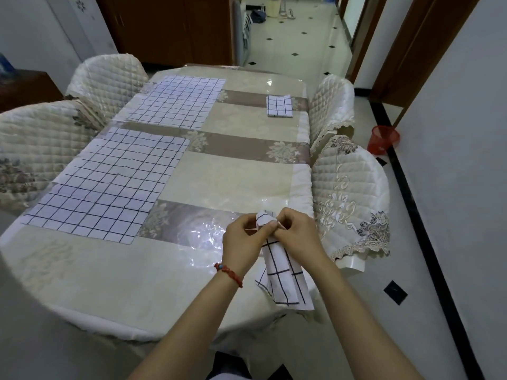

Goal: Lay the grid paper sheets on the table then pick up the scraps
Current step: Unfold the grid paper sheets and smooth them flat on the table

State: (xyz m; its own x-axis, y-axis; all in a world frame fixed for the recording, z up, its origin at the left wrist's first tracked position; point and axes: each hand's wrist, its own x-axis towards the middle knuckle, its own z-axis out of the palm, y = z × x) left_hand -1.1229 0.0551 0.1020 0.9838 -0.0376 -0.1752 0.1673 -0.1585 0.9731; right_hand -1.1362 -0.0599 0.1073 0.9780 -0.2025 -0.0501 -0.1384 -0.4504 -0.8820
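Near table (236, 171) rt edge, both hands pinching folded grid sheet (282, 272)

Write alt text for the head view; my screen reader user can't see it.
Both hands, left hand and right hand, hold a folded grid paper bundle above a table where two grid sheets lie flat.

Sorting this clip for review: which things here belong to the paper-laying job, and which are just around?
Job: folded sheet held by left hand and right hand; laid sheets; folded stack; table.
Around: chairs; red bin.
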